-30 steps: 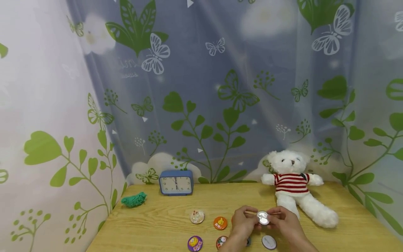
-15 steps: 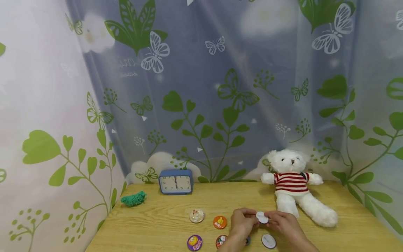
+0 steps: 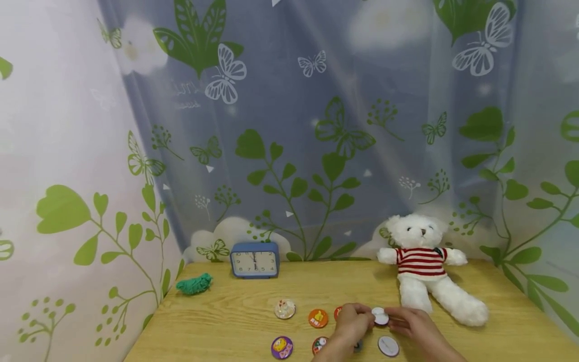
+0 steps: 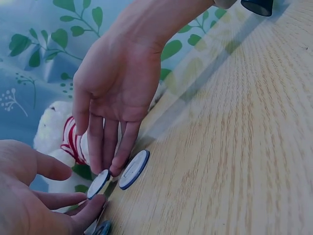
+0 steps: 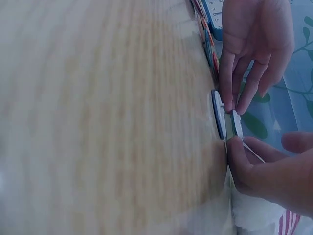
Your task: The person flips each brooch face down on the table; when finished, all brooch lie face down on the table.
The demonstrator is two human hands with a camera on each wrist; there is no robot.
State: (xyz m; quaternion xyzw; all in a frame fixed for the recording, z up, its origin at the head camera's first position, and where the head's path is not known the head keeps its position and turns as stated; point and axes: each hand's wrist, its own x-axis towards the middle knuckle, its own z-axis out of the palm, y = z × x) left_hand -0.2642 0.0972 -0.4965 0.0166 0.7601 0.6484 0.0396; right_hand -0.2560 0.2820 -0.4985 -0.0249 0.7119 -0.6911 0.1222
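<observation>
A round pin badge [image 3: 380, 316] lies white back up, at or just above the wooden table; I cannot tell whether it touches. My left hand [image 3: 351, 325] is on its left, fingertips at the badge's edge. In the left wrist view its thumb [image 4: 53, 167] stands apart from the badge. On the other side my right hand [image 3: 416, 329] reaches in with fairly straight fingers touching or nearly touching the rim. Its thumb [image 5: 297, 142] is raised away too. A second white-backed badge [image 3: 388, 346] lies on the table just nearer.
Left of the hands lie a cream badge [image 3: 285, 309], an orange badge [image 3: 318, 318], a purple badge [image 3: 282, 347] and others partly covered by my left arm. A white teddy bear [image 3: 421, 261], blue clock [image 3: 255, 260] and green bundle [image 3: 194, 284] stand farther back.
The badge, earlier pinched between both hands, has turned from a shiny tilted view to white back up and come slightly lower. The fingers have loosened, and the right hand has drawn slightly rightward.
</observation>
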